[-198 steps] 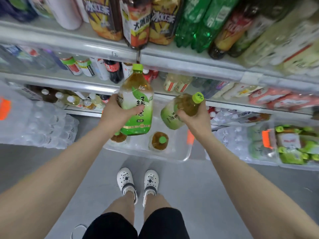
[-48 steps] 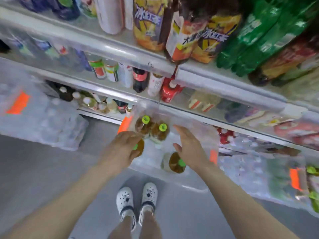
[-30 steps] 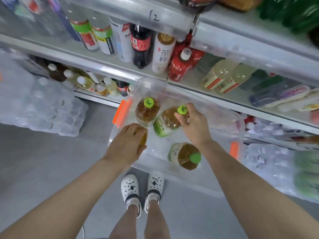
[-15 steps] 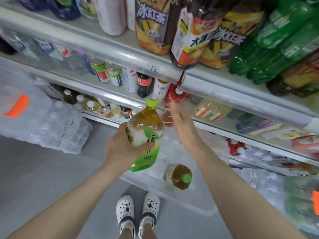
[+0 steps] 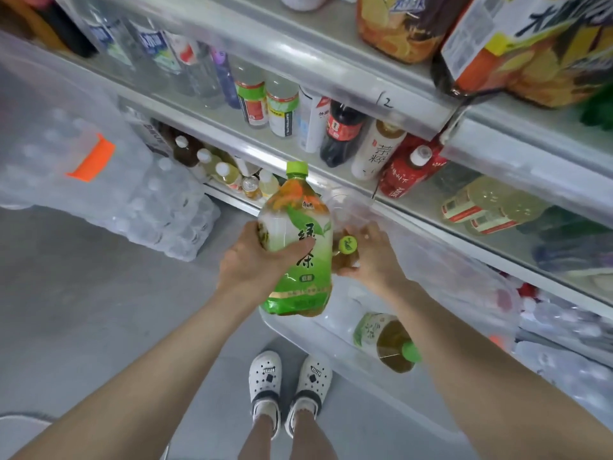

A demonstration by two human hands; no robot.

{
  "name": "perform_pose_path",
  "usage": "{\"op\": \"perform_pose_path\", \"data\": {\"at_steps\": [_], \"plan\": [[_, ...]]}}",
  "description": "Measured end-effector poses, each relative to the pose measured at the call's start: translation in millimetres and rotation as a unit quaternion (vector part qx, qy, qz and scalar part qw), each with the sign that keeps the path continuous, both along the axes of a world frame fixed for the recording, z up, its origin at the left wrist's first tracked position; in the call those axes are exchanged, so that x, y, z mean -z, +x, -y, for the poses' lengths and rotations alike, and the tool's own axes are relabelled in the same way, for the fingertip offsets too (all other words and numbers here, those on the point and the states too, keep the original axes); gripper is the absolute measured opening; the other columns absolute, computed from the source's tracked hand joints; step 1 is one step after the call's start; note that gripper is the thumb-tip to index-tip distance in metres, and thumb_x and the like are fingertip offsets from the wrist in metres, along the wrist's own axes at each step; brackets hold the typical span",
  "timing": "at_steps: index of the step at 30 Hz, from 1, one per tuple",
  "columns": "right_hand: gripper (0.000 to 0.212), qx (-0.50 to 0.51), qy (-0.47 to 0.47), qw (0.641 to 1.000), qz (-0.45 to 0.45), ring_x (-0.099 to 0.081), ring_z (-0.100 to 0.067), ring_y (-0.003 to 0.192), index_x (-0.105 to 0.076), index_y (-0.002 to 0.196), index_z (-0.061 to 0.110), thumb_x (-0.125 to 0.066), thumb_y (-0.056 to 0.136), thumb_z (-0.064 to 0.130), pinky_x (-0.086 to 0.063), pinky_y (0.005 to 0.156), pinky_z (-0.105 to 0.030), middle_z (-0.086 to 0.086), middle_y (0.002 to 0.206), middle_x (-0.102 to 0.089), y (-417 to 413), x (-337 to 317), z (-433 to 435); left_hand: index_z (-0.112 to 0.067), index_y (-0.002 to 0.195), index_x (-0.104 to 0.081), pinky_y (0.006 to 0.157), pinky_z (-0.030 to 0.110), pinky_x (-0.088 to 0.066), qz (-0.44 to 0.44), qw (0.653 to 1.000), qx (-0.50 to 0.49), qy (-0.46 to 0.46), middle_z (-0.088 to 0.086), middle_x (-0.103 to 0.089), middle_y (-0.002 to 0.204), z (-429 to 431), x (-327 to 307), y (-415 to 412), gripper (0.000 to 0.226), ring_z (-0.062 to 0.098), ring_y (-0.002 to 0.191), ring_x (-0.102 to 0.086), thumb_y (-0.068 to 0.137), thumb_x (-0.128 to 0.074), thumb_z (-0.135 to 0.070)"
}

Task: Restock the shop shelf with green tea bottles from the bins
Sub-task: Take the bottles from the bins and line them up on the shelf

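Note:
My left hand (image 5: pixel 252 260) grips a large green tea bottle (image 5: pixel 297 247) by its side and holds it upright above the clear plastic bin (image 5: pixel 331 340). Right beside it my right hand (image 5: pixel 374 257) grips a second green tea bottle (image 5: pixel 346 250) near its green cap; the first bottle hides most of its body. A third green tea bottle (image 5: pixel 386 340) lies on its side inside the bin, cap toward me.
Metal shop shelves (image 5: pixel 331 64) rise ahead, packed with mixed drink bottles; big iced tea bottles (image 5: pixel 497 38) stand on the top one. Shrink-wrapped water packs (image 5: pixel 99 180) sit on the floor at left and more at right. My white shoes (image 5: pixel 288 390) stand on grey floor.
Both hands reached into the bin, each took a green tea bottle, and lifted them. Since half a second ago the left bottle stands more upright and the right bottle's cap has come into view.

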State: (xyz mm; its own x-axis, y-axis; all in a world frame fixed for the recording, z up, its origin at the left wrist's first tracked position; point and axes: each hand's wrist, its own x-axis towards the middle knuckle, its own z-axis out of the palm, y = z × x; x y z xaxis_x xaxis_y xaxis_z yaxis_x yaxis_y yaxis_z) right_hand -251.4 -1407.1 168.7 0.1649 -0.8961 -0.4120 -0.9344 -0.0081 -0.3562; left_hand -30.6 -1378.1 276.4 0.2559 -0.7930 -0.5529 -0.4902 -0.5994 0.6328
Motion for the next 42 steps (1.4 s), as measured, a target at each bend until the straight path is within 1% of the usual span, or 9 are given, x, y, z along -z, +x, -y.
{"op": "perform_pose_path", "data": {"at_steps": [4,8,16,21,24,28,35,39,42], "plan": [[0.094,0.04,0.008,0.999,-0.022,-0.048,-0.032,0.116,-0.036,0.143,0.018,-0.09,0.066,0.025,-0.045,0.1,-0.039,-0.012,0.128,-0.041,-6.4,7.3,-14.9,-0.033,0.113,-0.054,0.087,0.041,-0.054,-0.024,1.0,-0.011,0.005,-0.011,-0.067,0.103,2.7,0.9,-0.4,0.084,0.017,0.096,-0.064,0.044,-0.064,-0.081],[0.089,0.08,0.017,0.994,0.067,-0.057,-0.029,0.116,-0.039,0.134,0.018,-0.092,0.062,0.02,-0.046,0.096,-0.037,-0.005,0.133,-0.052,-4.7,6.3,-11.1,-0.032,0.109,-0.055,0.088,0.042,-0.054,-0.023,1.0,-0.017,0.011,-0.011,-0.066,0.102,5.2,3.5,-1.0,0.083,0.018,0.097,-0.064,0.043,-0.065,-0.081],[0.075,0.22,0.009,0.97,0.104,-0.06,-0.027,0.101,-0.046,0.124,0.019,-0.086,0.063,0.039,-0.05,0.094,-0.038,-0.005,0.114,-0.048,-18.9,-36.3,-34.2,-0.029,0.123,-0.049,0.09,0.034,-0.048,0.035,0.998,0.054,-0.003,-0.009,-0.06,0.108,-3.5,-12.7,-6.1,0.08,0.02,0.108,-0.058,0.061,-0.072,-0.073],[0.07,0.355,-0.014,0.917,0.183,-0.063,-0.018,0.097,-0.054,0.111,0.025,-0.083,0.052,0.048,-0.052,0.09,-0.035,-0.001,0.109,-0.062,-53.7,-104.6,-67.7,-0.024,0.133,-0.045,0.083,0.031,-0.04,0.056,0.992,0.117,-0.008,-0.001,-0.06,0.124,-22.9,-46.3,-12.6,0.085,0.026,0.118,-0.055,0.067,-0.072,-0.069],[0.056,0.383,-0.039,0.893,0.233,-0.061,-0.007,0.093,-0.055,0.11,0.028,-0.085,0.064,0.035,-0.046,0.076,-0.025,0.01,0.104,-0.065,-66.6,-163.8,-90.6,-0.023,0.131,-0.047,0.082,0.03,-0.04,0.018,0.992,0.125,-0.032,-0.003,-0.061,0.121,-33.1,-76.2,-18.9,0.083,0.025,0.114,-0.057,0.066,-0.075,-0.066],[0.039,0.347,-0.092,0.904,0.233,-0.062,-0.003,0.092,-0.057,0.097,0.044,-0.083,0.071,0.035,-0.049,0.079,-0.027,0.023,0.096,-0.064,-75.9,-244.9,-125.4,-0.023,0.125,-0.054,0.095,0.039,-0.051,-0.037,0.984,0.157,-0.072,-0.005,-0.066,0.117,-37.2,-128.2,-28.9,0.102,0.02,0.107,-0.063,0.045,-0.071,-0.083],[0.045,0.285,-0.15,0.93,0.176,-0.064,-0.011,0.095,-0.055,0.114,0.032,-0.081,0.077,0.038,-0.051,0.08,-0.026,0.011,0.105,-0.067,-95.7,-386.8,-171.1,-0.028,0.116,-0.054,0.093,0.042,-0.053,-0.082,0.946,0.268,-0.163,-0.004,-0.067,0.115,-34.5,-236.5,-50.2,0.101,0.02,0.101,-0.066,0.037,-0.07,-0.088],[0.063,0.268,-0.208,0.928,0.152,-0.061,-0.012,0.101,-0.053,0.133,0.027,-0.081,0.078,0.039,-0.045,0.077,-0.014,0.012,0.113,-0.063,-114.2,-458.5,-188.5,-0.026,0.119,-0.054,0.089,0.044,-0.055,-0.131,0.922,0.301,-0.208,-0.005,-0.068,0.112,-29.2,-289.0,-69.9,0.106,0.018,0.097,-0.068,0.034,-0.077,-0.085],[0.068,0.255,-0.256,0.922,0.137,-0.064,-0.011,0.101,-0.055,0.134,0.031,-0.081,0.073,0.048,-0.051,0.092,-0.032,0.015,0.115,-0.066,-134.4,-507.3,-197.4,-0.029,0.103,-0.059,0.087,0.046,-0.056,-0.159,0.899,0.313,-0.264,-0.005,-0.07,0.104,-28.8,-336.4,-90.8,0.09,0.018,0.093,-0.069,0.034,-0.074,-0.085]]}}
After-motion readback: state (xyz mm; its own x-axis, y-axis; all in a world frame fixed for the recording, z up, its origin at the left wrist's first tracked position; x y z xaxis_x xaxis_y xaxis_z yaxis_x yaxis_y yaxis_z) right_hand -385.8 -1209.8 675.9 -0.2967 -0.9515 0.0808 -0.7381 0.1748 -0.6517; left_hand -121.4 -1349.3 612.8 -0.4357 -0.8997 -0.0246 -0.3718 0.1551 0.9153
